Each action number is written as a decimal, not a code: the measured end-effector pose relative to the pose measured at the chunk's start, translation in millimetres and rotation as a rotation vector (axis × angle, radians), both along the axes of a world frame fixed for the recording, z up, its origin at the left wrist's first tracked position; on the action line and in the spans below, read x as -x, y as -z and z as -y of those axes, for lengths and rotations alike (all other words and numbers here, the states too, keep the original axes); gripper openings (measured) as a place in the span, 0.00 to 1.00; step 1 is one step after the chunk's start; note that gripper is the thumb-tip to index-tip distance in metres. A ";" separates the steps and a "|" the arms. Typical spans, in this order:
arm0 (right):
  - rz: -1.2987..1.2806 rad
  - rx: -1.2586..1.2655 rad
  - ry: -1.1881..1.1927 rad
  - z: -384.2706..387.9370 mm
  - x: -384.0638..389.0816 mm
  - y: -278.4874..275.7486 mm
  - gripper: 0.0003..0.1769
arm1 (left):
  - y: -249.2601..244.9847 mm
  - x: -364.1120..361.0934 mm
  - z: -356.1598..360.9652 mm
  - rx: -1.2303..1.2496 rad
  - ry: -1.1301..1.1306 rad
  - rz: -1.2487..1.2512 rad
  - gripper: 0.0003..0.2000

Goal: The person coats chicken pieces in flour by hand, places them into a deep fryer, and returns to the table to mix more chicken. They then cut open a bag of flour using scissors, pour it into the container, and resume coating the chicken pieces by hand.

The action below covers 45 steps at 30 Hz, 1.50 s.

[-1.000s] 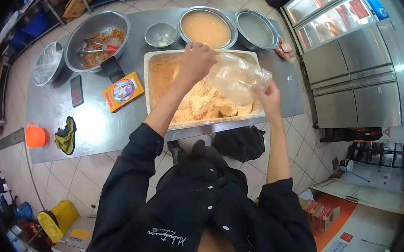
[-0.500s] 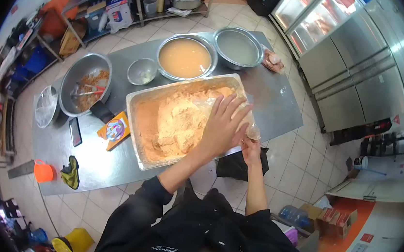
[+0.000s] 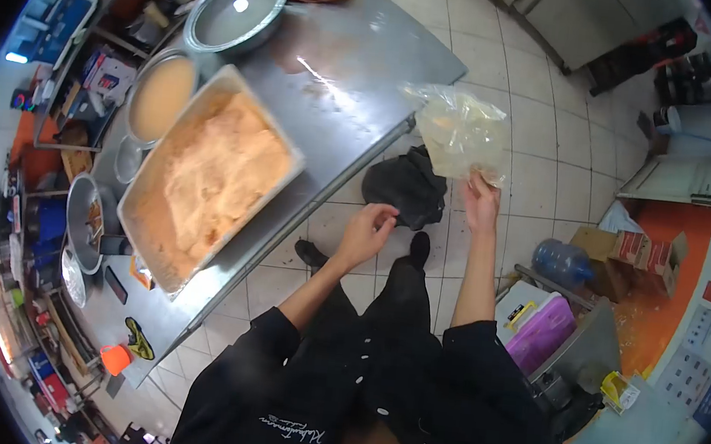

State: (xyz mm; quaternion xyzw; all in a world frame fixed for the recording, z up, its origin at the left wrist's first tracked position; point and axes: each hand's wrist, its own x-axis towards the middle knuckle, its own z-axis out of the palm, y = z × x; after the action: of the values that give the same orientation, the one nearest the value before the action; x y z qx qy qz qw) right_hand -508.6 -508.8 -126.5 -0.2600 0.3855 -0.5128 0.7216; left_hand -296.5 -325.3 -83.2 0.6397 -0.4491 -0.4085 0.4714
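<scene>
My right hand (image 3: 481, 202) pinches the lower edge of a clear plastic bag (image 3: 465, 137), held over the floor beyond the table's edge. The bag is crumpled and looks faintly yellowish; I cannot make out any contents. My left hand (image 3: 364, 236) hangs in the air to its left, fingers loosely curled in, with nothing visible in them. Left of both hands, a large rectangular metal tray (image 3: 139, 175) of orange-tinted flour or breading stands on the steel table (image 3: 348, 76).
Behind the tray are a bowl of orange batter (image 3: 162, 99) and a bowl of cloudy liquid (image 3: 237, 9). A black bag (image 3: 406, 188) lies on the floor below my hands. Cardboard boxes (image 3: 626, 261) and a purple container (image 3: 542, 332) are at the right.
My view has turned right, away from the tray. My left hand has left the tray and curled from spread fingers. My right hand now holds the plastic bag out over the floor.
</scene>
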 end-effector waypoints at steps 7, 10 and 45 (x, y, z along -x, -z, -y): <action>-0.181 -0.218 0.075 39.5 202.9 130.9 0.14 | 170.2 130.0 85.0 -0.433 -0.243 0.453 0.23; -0.245 -0.307 0.103 35.0 244.2 165.1 0.13 | 223.8 166.5 108.2 -0.441 -0.299 0.721 0.22; -1.452 0.376 -0.626 -57.3 60.6 243.5 0.21 | 106.8 27.9 -204.7 -0.272 -0.595 -0.017 0.09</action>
State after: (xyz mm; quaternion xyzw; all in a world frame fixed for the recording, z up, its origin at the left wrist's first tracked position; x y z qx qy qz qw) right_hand -569.1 -451.5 -370.0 -0.7406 0.5744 -0.0470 0.3456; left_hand -324.4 -120.6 -190.0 0.7964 -0.1800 -0.3145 0.4841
